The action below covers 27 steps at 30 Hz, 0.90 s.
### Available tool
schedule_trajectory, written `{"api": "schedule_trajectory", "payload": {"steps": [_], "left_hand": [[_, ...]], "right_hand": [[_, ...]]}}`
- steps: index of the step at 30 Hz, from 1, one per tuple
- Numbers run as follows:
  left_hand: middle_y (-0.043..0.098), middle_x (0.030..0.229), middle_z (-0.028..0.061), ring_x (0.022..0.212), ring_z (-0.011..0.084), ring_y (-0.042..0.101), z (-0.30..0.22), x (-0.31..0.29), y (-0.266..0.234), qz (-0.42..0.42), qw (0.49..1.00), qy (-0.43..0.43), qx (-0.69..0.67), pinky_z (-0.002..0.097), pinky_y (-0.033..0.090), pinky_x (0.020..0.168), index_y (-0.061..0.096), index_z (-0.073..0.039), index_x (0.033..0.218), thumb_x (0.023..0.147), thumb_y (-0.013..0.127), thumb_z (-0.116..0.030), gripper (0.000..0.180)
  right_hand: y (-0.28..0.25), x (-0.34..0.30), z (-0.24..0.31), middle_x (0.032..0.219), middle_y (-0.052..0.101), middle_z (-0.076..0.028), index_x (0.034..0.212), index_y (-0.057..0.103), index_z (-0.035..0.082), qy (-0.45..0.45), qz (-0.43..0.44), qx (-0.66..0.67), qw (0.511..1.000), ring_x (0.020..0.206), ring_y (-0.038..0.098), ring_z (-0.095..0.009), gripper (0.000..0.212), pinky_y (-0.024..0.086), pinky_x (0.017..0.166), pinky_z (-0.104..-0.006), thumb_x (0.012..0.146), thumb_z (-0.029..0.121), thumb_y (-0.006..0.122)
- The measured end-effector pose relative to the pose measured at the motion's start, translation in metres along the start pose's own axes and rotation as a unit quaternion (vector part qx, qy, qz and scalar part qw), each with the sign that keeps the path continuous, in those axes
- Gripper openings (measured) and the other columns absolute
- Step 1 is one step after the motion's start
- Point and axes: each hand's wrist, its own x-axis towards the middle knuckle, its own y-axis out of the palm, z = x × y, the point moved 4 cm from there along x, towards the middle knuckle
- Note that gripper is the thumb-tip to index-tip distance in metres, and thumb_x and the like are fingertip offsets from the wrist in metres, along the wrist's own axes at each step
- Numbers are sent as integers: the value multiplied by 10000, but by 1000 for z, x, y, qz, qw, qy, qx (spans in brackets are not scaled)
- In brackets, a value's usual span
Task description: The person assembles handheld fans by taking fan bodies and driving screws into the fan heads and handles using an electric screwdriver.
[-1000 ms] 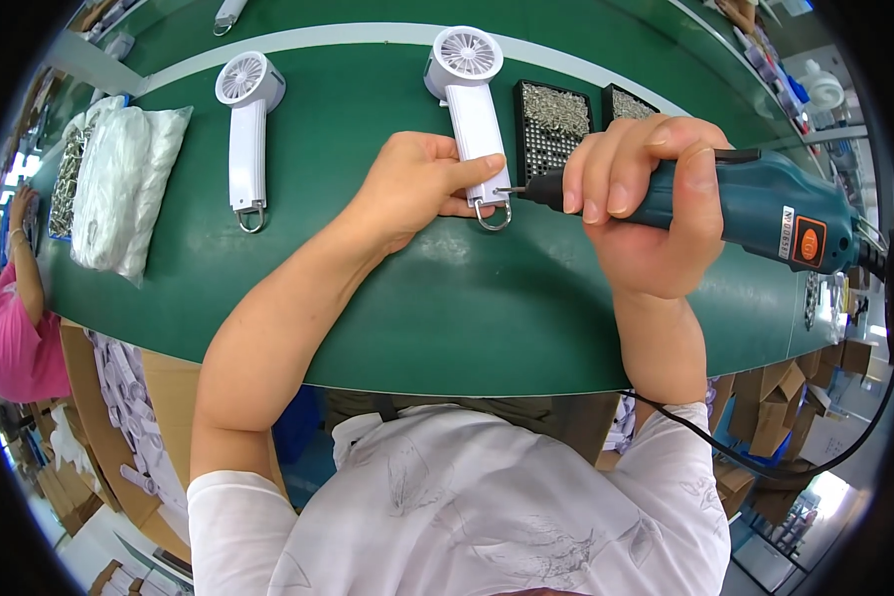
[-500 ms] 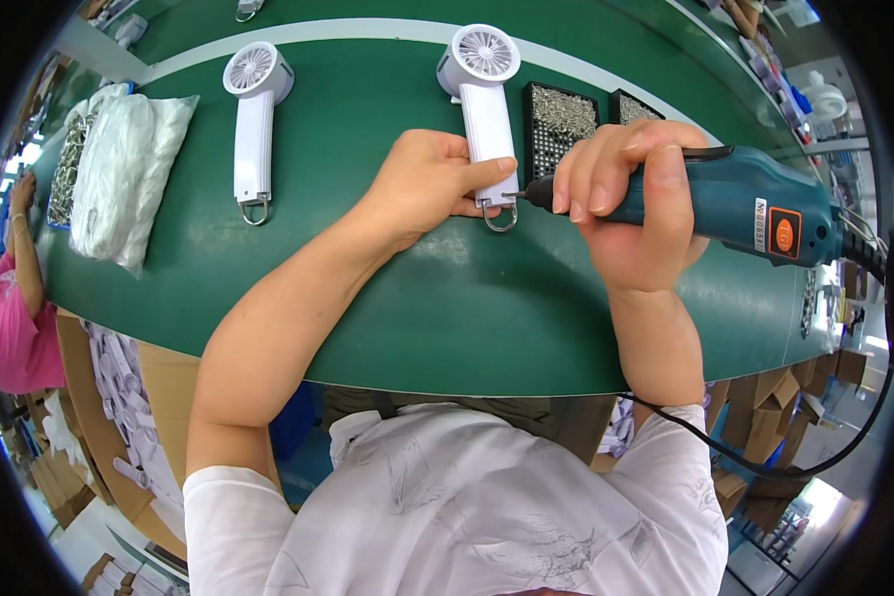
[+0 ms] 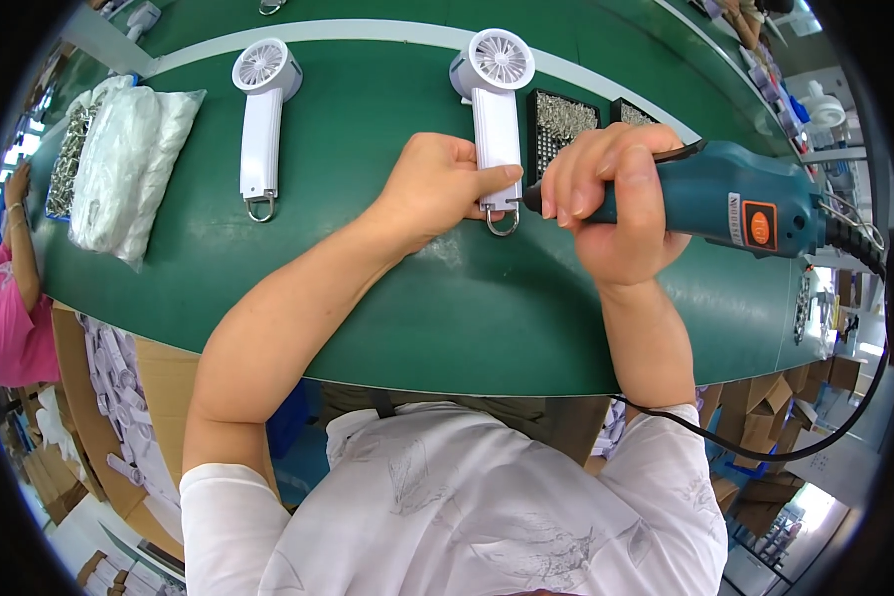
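A white handheld fan [image 3: 497, 119] lies on the green bench, its round grille at the far end and a metal ring [image 3: 502, 224] at the near end. My left hand [image 3: 439, 189] is closed round the lower handle, thumb across the top. In my right hand [image 3: 621, 199] is a teal electric screwdriver [image 3: 735, 199], lying nearly level with its bit pointing left. The bit's tip is at the lower right side of the handle, by the ring; whether it sits in a screw is too small to tell. A second white fan [image 3: 260, 129] with a ring lies to the left.
Black trays of small screws [image 3: 564, 119] stand just beyond my right hand. At the left are a clear plastic bag [image 3: 129, 174] of white parts and a blue bin of metal rings [image 3: 70, 169]. The screwdriver's black cable [image 3: 834, 427] loops at right. Another person's arm [image 3: 22, 238] shows far left.
The view has shifted slightly. The screwdriver and my right hand have moved a little left relative to the view, while my left hand keeps its hold on the fan.
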Motion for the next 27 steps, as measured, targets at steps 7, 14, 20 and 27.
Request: {"api": "schedule_trajectory", "payload": {"steps": [7,14,20,27], "left_hand": [[725,766,89,641,134,700,-5,-6,2,-25,999,9,31,239,548,552,707,58,838,878,774,-139,211],[740,841,143,736,173,718,-41,-51,-8,-227,913,164,298,333,543,636,598,18,943,817,808,-156,301],[635,901,243,810,431,638,-23,-114,-8,-299,756,347,467,458,520,701,553,23,1071,819,729,-13,310],[585,995,257,859,438,618,4,-138,14,-290,742,345,497,459,525,747,525,82,1193,801,733,33,447]], "right_hand": [[-3,-1,-2,603,541,-83,998,570,-35,5,-70,14,997,450,496,-155,98,464,442,-330,973,36,506],[-37,21,55,585,532,-59,1017,635,-77,95,-160,84,979,397,466,-137,216,433,386,-315,972,134,616],[-16,14,1,665,616,-54,1139,667,-17,356,-73,-114,925,435,531,-98,364,424,400,-263,897,239,761],[-12,5,-28,683,650,-100,1139,611,-71,395,30,-208,894,467,572,-116,330,457,415,-286,895,136,695]]}}
